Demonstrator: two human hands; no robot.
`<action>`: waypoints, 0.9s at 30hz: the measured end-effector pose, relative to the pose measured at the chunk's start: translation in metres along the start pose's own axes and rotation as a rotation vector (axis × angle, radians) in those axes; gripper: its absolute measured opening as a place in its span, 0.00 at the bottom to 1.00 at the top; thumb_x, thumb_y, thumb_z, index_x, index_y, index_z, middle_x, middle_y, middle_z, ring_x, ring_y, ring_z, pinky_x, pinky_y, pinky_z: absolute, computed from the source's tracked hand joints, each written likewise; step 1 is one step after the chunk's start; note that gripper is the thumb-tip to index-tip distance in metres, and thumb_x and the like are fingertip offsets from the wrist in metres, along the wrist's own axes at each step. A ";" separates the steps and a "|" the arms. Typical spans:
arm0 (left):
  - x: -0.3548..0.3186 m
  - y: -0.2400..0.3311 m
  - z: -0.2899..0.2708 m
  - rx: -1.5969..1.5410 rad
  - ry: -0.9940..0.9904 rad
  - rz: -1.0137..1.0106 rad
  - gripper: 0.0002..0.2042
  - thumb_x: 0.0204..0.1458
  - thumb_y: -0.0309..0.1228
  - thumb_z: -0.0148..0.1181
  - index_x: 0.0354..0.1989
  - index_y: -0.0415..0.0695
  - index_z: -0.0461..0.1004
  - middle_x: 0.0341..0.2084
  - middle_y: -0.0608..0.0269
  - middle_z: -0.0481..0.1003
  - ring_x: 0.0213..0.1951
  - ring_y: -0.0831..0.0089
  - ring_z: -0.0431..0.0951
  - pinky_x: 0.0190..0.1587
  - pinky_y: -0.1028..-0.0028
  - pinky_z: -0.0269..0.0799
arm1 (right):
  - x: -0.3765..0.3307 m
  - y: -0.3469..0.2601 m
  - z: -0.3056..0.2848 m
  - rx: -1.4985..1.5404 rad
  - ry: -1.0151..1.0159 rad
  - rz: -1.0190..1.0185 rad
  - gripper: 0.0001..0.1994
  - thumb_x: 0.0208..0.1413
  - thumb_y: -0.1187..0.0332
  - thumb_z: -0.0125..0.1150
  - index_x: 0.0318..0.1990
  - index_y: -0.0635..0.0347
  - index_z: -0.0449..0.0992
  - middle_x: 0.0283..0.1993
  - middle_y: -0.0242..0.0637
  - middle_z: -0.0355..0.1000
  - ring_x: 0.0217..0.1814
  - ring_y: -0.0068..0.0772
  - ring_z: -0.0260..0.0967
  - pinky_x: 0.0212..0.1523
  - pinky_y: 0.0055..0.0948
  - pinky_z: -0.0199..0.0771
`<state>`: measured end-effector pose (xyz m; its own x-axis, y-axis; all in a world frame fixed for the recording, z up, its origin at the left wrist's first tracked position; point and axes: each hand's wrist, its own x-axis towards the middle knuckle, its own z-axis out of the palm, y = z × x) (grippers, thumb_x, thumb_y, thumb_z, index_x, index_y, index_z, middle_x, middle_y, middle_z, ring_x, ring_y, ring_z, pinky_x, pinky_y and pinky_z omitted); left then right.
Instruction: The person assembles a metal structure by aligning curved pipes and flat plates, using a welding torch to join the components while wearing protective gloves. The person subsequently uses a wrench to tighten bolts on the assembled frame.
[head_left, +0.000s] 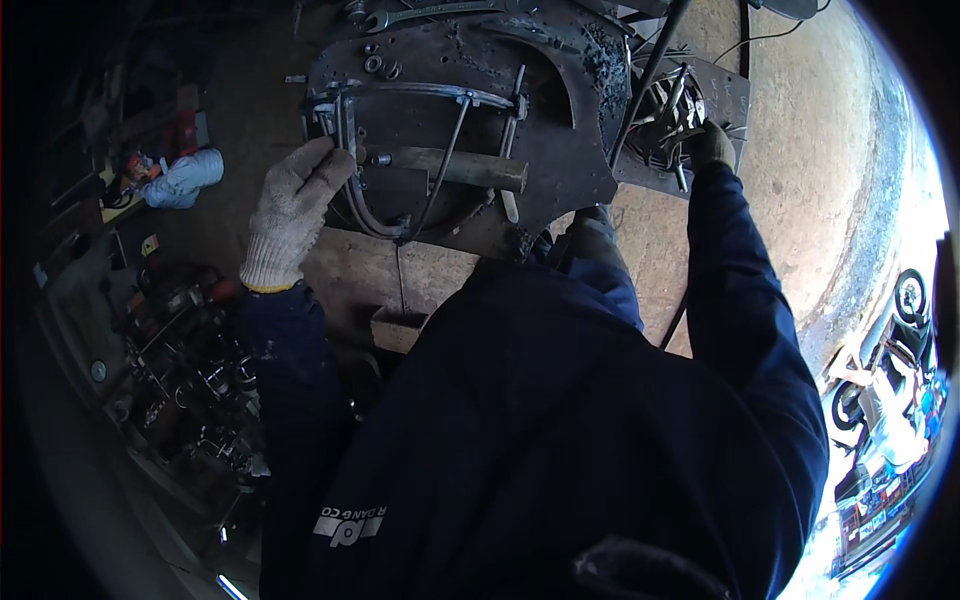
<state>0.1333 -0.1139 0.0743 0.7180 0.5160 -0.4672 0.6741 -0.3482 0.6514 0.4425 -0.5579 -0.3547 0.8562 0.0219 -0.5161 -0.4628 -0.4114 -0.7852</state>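
My left hand [295,205], in a pale knit glove, rests on the left end of a bent steel rod frame [420,150] that lies clamped on a dark metal jig plate [560,110]. Its fingers curl over the rod near a small clamp at the plate's left edge. My right hand [712,145], in a dark glove, reaches to a bundle of short metal rods [668,110] on a smaller plate at the right and grips among them. A thick round bar [470,168] lies across the jig plate.
A wooden board [370,270] sits under the jig plate. Tools and metal parts [190,350] clutter the floor at left, with a light cloth [185,178]. Concrete floor [820,150] spreads to the right; a motorbike [890,340] stands at far right.
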 end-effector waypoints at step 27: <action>0.001 -0.056 0.018 0.223 0.381 0.443 0.20 0.64 0.45 0.63 0.51 0.39 0.80 0.40 0.58 0.82 0.43 0.69 0.82 0.46 0.68 0.78 | -0.194 -0.177 -0.045 -0.140 0.342 -0.919 0.12 0.66 0.68 0.64 0.46 0.71 0.80 0.32 0.40 0.81 0.32 0.27 0.77 0.37 0.27 0.76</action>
<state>0.0990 -0.1085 0.0265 0.8531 0.5135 0.0920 0.3757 -0.7271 0.5746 0.3688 -0.5304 -0.1007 0.8991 0.1314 0.4176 0.4273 -0.4705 -0.7720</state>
